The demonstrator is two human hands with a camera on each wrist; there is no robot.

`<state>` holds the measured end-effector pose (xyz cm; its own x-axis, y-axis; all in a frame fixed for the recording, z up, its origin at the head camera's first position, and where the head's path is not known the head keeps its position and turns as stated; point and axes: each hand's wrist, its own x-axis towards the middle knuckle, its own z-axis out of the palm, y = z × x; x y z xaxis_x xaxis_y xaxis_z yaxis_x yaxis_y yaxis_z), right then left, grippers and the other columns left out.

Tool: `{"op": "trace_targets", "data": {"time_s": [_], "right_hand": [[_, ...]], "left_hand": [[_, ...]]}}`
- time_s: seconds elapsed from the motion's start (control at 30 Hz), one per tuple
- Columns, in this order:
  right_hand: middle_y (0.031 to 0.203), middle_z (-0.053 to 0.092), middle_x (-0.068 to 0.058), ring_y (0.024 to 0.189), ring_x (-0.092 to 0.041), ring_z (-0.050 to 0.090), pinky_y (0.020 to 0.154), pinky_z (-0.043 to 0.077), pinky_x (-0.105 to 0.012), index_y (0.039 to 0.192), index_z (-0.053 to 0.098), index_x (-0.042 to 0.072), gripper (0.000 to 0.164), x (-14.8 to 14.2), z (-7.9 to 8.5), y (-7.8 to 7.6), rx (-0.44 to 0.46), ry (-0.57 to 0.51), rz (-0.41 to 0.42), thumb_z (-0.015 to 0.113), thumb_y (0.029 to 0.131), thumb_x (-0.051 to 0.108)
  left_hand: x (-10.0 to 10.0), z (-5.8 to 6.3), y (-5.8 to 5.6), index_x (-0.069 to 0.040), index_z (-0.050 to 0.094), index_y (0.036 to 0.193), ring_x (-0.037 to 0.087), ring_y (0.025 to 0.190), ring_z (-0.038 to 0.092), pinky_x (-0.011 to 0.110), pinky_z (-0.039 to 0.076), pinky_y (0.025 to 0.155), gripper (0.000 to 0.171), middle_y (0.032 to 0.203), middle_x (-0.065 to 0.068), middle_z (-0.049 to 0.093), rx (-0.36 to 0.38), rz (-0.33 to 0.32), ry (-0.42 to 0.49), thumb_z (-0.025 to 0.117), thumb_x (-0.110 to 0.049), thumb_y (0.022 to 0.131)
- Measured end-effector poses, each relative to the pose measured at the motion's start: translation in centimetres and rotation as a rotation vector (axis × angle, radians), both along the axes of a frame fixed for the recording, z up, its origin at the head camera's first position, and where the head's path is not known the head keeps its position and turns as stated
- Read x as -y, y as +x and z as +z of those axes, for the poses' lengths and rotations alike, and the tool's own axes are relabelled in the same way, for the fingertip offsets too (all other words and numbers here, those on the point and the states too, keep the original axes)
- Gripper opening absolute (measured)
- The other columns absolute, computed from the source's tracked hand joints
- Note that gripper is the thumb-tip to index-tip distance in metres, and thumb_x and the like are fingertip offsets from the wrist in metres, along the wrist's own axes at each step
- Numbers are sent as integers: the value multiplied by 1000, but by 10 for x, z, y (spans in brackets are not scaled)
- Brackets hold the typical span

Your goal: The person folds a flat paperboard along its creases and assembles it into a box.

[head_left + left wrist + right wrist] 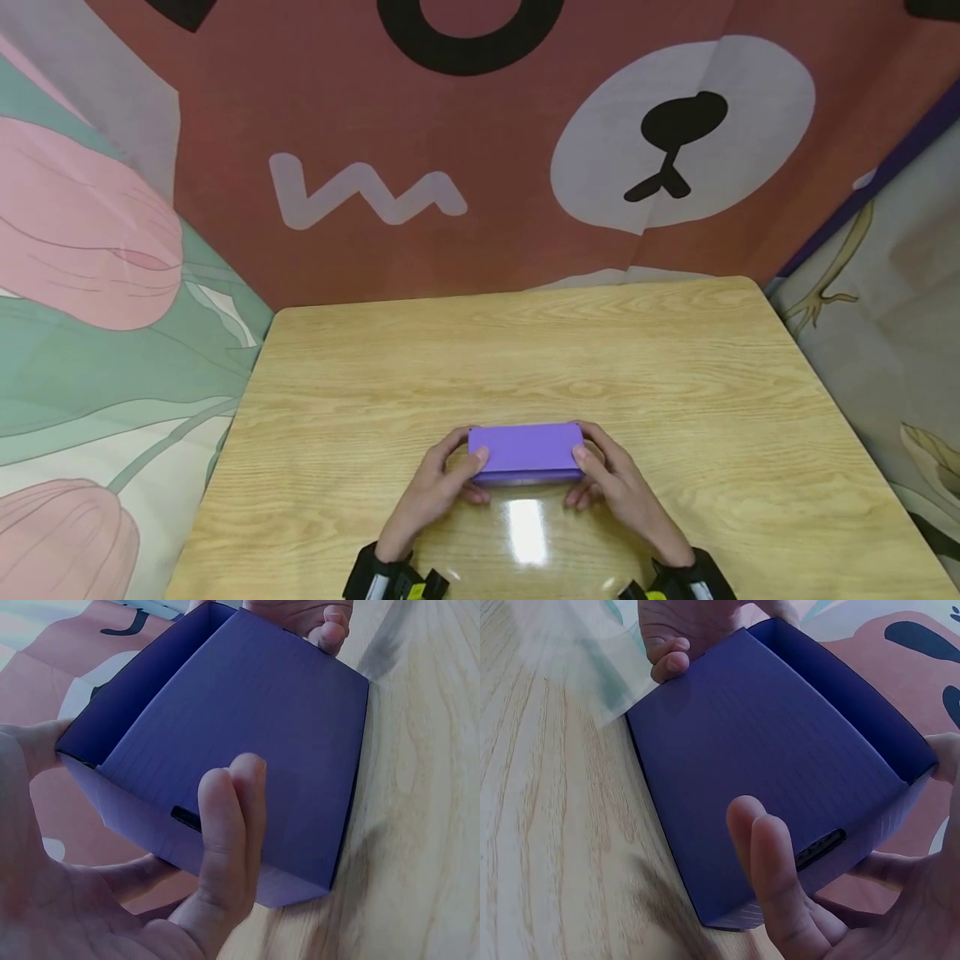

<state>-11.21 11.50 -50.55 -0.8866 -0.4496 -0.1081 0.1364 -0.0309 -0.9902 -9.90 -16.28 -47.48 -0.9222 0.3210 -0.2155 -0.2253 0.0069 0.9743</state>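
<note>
A purple cardboard box [527, 448] is held between both hands near the front middle of the table. My left hand [444, 478] grips its left end, thumb on the upper face. The right hand [613, 482] grips the opposite end in the same manner. In the left wrist view, two fingers [232, 817] lie by a small dark slot in the end wall. A similar slot [821, 850] shows beside the right fingers in the right wrist view. Along one edge of the box, a lip stands out past the broad face. What the box contains is hidden.
The wood-grain table [510, 358] spreads around the hands, with a bright reflection in front of the box. Behind it hangs a brown cloth [502, 250] with a bear print; a floral cloth [97, 358] hangs at left. Black bands circle both wrists.
</note>
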Motion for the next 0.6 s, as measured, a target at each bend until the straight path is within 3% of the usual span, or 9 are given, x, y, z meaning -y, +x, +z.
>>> {"op": "trace_targets", "data": {"time_s": [0.17,0.33,0.47,0.6], "right_hand": [[101,54,-32,61,-46,59,49,48,-52,138,29,13,41,-1,-8,-2,-14,-1,0,38,98,18],[102,55,-29,61,-45,59,50,49,-52,136,32,16,40,-1,-10,-2,-2,5,-7,40,98,19],[101,55,-30,62,-47,59,51,49,-53,137,30,14,40,-1,-8,-2,6,-1,11,39,98,17],[99,55,-32,63,-49,58,53,48,-55,137,30,12,41,-2,-1,-2,22,-3,22,39,98,16]], "left_hand": [[1,-4,-1,-7,43,130,51,67,58,56,48,60,48,129,23,39,6,1,-11,57,-28,90],[4,-18,-4,-11,43,131,50,65,59,55,49,59,47,132,22,36,6,0,-6,57,-28,89],[5,-28,-5,-14,43,131,47,64,60,53,50,58,47,135,20,35,-4,6,-17,57,-29,89],[4,-30,-4,-15,43,131,46,63,61,52,50,59,47,136,18,35,-9,8,-20,57,-29,89]]}}
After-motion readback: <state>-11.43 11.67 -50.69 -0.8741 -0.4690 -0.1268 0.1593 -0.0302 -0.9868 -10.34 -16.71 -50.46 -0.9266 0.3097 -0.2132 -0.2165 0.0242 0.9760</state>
